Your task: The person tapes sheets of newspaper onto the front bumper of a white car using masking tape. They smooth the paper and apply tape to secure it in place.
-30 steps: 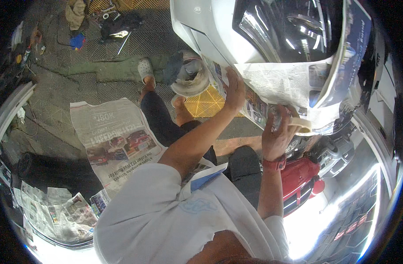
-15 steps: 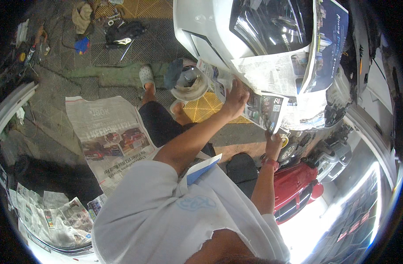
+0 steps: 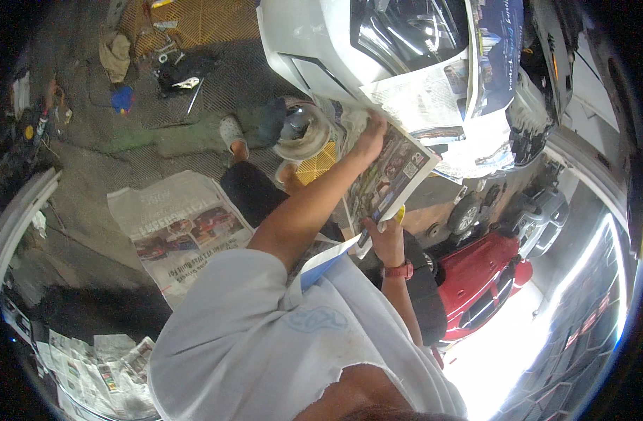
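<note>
A folded newspaper sheet hangs beside the white car body panel. My left hand presses its upper part near the panel's lower edge, fingers closed on the paper. Lower down, my right hand, with a red watch on its wrist, grips the sheet's near edge. A yellow ring, seemingly a tape roll, shows at that hand, partly hidden by its fingers. Other newspaper covers the panel below the glossy headlight. A folded blue and white paper rests against my white shirt.
Another newspaper sheet lies to the left. Crumpled newspaper covers a part at lower left. A round metal wheel-like part sits below the panel. Tools and a black cloth lie on the floor; a red car stands at right.
My right hand has moved left and closer to my body, drawing the sheet's lower edge away from the car. My left hand stays at its upper part. The view has shifted slightly.
</note>
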The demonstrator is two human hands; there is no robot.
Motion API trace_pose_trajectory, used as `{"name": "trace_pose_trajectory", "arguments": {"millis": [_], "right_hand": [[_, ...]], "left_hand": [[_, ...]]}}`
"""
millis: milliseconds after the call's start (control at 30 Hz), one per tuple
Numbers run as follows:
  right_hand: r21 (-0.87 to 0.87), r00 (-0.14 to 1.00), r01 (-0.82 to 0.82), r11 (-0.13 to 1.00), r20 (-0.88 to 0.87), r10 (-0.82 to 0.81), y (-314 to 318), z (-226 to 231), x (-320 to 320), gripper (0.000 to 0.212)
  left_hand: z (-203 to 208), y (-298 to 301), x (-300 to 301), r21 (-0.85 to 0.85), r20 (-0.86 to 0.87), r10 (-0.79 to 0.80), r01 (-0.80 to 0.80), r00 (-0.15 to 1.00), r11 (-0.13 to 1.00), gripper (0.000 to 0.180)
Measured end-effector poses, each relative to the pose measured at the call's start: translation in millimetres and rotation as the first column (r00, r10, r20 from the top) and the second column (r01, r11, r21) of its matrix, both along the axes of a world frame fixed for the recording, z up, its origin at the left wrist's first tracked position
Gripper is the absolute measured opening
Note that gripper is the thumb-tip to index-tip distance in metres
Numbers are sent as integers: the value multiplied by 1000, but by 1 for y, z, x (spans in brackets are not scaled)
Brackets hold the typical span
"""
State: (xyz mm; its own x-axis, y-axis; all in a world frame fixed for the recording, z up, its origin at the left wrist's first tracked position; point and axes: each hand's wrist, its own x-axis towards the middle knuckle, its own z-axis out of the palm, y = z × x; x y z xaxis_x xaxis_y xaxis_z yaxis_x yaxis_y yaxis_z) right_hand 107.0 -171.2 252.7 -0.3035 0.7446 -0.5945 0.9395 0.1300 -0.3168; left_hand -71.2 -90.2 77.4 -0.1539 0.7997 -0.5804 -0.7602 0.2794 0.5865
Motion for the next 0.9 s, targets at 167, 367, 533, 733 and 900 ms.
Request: {"name": "trace_pose_trajectory", "arguments": {"millis": [167,367,533,733,900], "right_hand": [[-138,951,124,983,-268,-158,-12,14,-71,35],[-384,603,493,780,-496,-625,-6,-5,-177,21],[-766,27,487,419,-466,-884,35,3,-260,26],[-852,-346,388,351,-488,-802,107,16,-324,27],[-890,-344,299,344,-437,-831,125,16,-288,31]], "left_hand": [[41,-42,-58,360,-259,-230,315,938,878,68],[86,-114,-214,186,-489,-260,391,833,902,61],[115,-172,-266,226,-451,-108,231,886,946,90],[126,-128,-232,168,-837,154,-22,525,986,87],[134,-97,-215,140,-967,149,-56,206,989,90]]}}
